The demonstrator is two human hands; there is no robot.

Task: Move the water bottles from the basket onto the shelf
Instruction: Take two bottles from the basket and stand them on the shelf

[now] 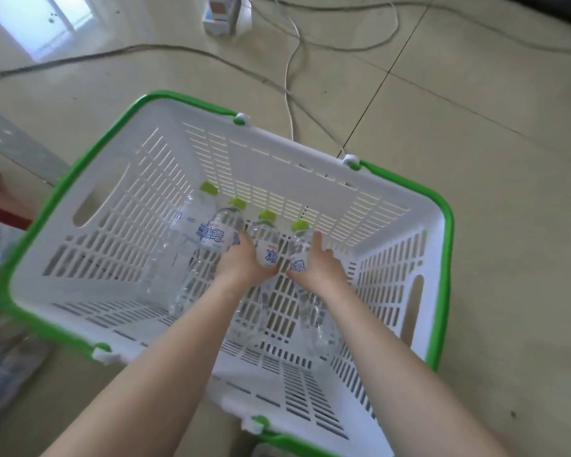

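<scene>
Both hands are reaching deep into the white basket (310, 179) on the floor, the left hand (241, 262) curling around one water bottle (267, 245) and the right hand (320, 268) around its right neighbour (299, 245), apparently so two come out together, while two more bottles (195, 232) are lying to the left.

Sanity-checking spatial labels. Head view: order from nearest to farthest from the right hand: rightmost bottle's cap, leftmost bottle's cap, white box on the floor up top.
From the right hand, inside the basket:
1. Rightmost bottle's cap, just above the hand on its left.
2. Leftmost bottle's cap, further left, near the basket's far wall.
3. White box, on the floor beyond the basket, at the top edge.
</scene>
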